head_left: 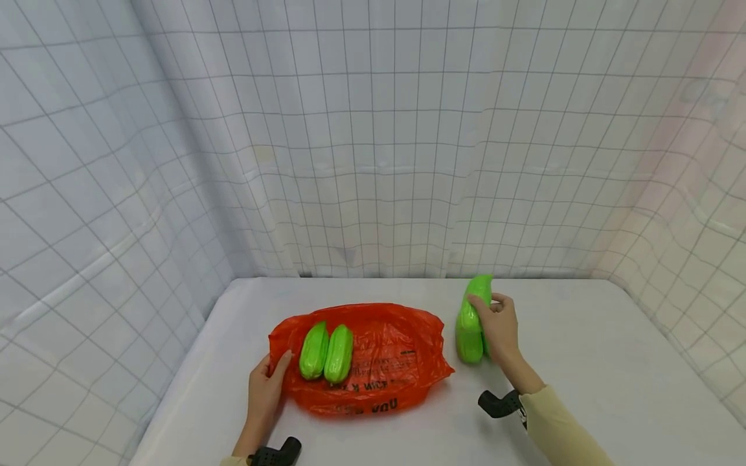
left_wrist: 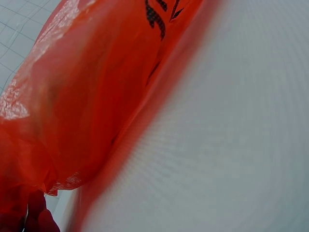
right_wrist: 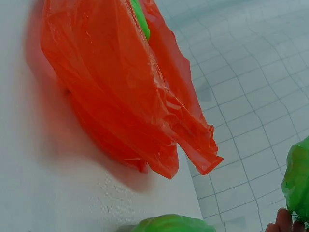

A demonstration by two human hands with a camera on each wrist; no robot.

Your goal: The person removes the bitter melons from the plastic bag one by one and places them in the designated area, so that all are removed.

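On a white table (head_left: 583, 362), the left hand (head_left: 265, 391) pinches a red plastic bag (head_left: 387, 333); the right hand (head_left: 502, 327) pinches a glossy green packet (head_left: 469, 315).

Cannot read finer black print (head_left: 402, 359) on crinkled red plastic bag (head_left: 396, 330) | cannot count glossy green oblong pieces (head_left: 469, 348) part-hidden behind bare right hand (head_left: 498, 323) toward far edge of white table (head_left: 600, 362) | lose table's near edge below head view | lose most of bare left hand (head_left: 265, 391) past left-wrist view's bottom-left corner

Left fingers (head_left: 260, 369) gripping red bag (head_left: 386, 340), green packets (head_left: 315, 351) inside, right fingers (head_left: 503, 300) holding similar packet (head_left: 479, 287)
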